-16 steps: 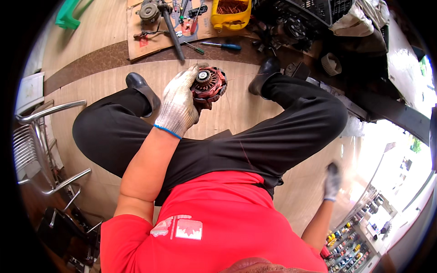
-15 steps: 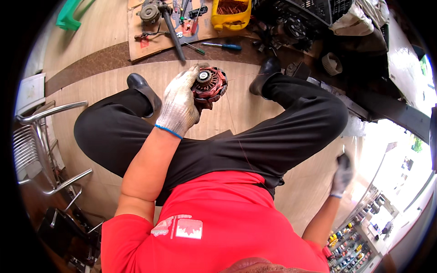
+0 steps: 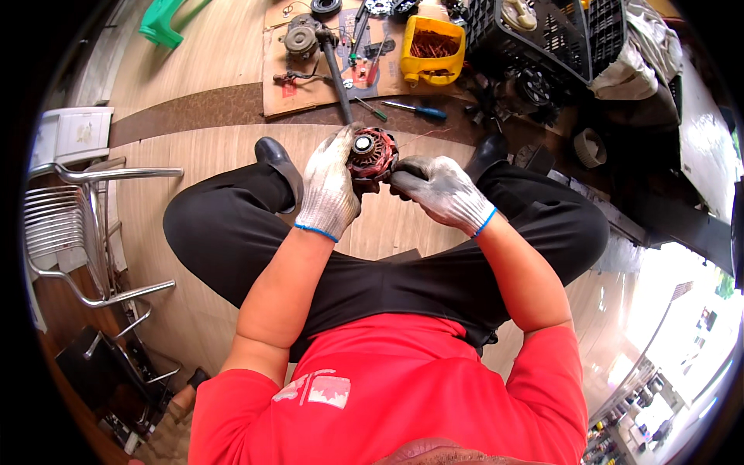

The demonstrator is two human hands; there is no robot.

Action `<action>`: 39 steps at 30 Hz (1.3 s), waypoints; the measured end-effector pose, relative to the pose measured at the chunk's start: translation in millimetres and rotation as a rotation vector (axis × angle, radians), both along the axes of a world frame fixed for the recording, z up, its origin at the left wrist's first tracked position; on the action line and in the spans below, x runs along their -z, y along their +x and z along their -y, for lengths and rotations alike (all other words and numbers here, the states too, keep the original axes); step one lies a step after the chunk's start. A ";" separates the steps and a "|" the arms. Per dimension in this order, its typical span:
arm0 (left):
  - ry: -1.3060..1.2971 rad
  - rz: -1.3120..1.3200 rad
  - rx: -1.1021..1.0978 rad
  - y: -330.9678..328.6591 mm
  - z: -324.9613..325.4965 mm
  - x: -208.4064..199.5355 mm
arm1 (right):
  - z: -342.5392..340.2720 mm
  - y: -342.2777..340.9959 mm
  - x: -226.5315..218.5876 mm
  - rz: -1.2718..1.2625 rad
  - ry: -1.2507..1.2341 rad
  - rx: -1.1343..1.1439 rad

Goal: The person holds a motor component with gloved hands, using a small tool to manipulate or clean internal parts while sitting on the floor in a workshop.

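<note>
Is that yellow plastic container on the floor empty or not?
Not empty: the yellow plastic container shows reddish copper-coloured strands through its opening. Whether it's full, I cannot tell.

No legible text or numbers in frame. Graphic marks only: pale print [image 3: 328,391] with jagged leaf-like shape, on red shirt [image 3: 434,380] front, lower center-left; small red patches [image 3: 290,90] on cardboard sheet [image 3: 310,102], top center, content unreadable.
</note>
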State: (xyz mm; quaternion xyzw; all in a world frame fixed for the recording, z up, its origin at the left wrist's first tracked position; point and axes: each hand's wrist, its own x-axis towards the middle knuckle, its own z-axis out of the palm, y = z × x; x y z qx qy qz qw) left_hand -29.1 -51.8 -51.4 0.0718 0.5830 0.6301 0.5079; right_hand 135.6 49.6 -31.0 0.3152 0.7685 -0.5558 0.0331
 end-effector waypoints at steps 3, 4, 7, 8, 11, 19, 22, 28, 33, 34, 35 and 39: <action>-0.035 0.042 -0.014 1.1 -0.8 -1.9 | -5.4 -0.5 5.6 0.035 -0.011 0.075; -0.056 0.100 -0.036 1.1 -1.6 -2.4 | -8.6 2.1 9.5 0.005 0.075 0.039; -0.007 -0.091 0.049 -4.0 3.2 21.8 | -10.5 7.0 10.3 0.028 0.225 0.030; 0.002 -0.161 0.073 -4.1 3.6 27.8 | -10.8 7.7 8.5 0.037 0.218 0.061; -0.008 -0.154 0.069 0.0 0.4 18.3 | -10.0 12.7 1.2 0.033 0.253 0.120; -0.032 0.161 -0.095 4.1 -10.0 -2.7 | -3.7 21.5 -29.4 -0.118 0.254 -0.101; -0.024 0.172 -0.176 2.6 -11.4 3.9 | -0.7 25.2 -21.2 -0.140 0.318 -0.283; 0.003 -0.041 -0.150 -7.4 -6.4 25.6 | 1.4 28.1 -7.1 0.127 0.501 -0.405; -0.052 0.314 -0.270 -17.8 -8.3 7.6 | 1.8 25.2 -10.2 0.254 0.548 -0.403; -0.055 0.323 -0.280 -18.3 -8.6 6.8 | -0.2 26.9 -9.0 0.289 0.562 -0.361; -0.059 0.332 -0.290 -18.7 -9.2 5.1 | -4.4 30.2 -6.6 0.324 0.576 -0.318; -0.061 0.356 -0.357 -23.1 -11.4 -2.8 | -25.5 31.2 -12.1 0.485 0.551 -0.277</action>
